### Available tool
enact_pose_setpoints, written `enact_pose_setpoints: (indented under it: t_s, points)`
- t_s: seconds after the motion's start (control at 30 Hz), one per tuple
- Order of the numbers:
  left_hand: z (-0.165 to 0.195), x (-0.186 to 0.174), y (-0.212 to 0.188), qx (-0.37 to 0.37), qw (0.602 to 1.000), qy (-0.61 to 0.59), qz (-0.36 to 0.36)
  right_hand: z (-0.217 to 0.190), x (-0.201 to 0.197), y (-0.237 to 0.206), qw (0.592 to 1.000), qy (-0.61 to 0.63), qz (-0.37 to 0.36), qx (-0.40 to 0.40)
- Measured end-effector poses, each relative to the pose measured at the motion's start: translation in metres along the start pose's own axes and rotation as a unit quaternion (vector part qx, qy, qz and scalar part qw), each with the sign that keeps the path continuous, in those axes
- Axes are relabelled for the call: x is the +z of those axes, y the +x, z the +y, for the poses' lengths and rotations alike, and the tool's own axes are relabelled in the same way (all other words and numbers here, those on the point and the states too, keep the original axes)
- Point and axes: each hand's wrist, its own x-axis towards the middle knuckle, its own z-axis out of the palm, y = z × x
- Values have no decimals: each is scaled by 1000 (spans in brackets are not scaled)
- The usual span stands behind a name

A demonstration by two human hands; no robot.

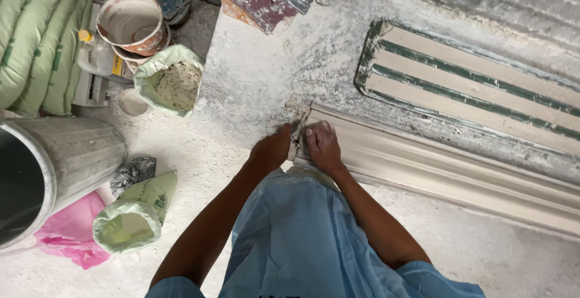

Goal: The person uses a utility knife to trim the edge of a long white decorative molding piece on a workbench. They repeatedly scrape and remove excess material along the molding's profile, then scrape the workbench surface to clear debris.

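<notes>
My left hand is closed at the near end of a long white plaster moulding that lies along the front edge of a dusty work table. It seems to grip a small dark tool or scrap at the moulding's end; the object is mostly hidden. My right hand rests palm down on the moulding's end, fingers together, pressing on it. Both hands nearly touch each other. I wear a light blue shirt.
A green-edged striped mould lies behind the moulding. On the floor at left stand a grey metal drum, an open green sack of plaster, a rolled green sack, a pink bag, buckets and stacked green sacks.
</notes>
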Motion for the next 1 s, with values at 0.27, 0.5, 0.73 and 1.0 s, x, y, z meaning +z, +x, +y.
enact_pose_setpoints:
  t_s: [0.27,0.5,0.73,1.0]
  points:
    - [2,4,2,62,996,64,14,0,-2,-7,997,0,19,-79]
    - [-3,3,1,108,986,123,31,3,-20,-4,994,32,-68,-82]
    - [17,-3,-6,62,996,67,8,1,-16,-7,994,18,-59,-91]
    - [41,-4,9,-45,995,25,-82,1,-16,-9,993,21,-61,-95]
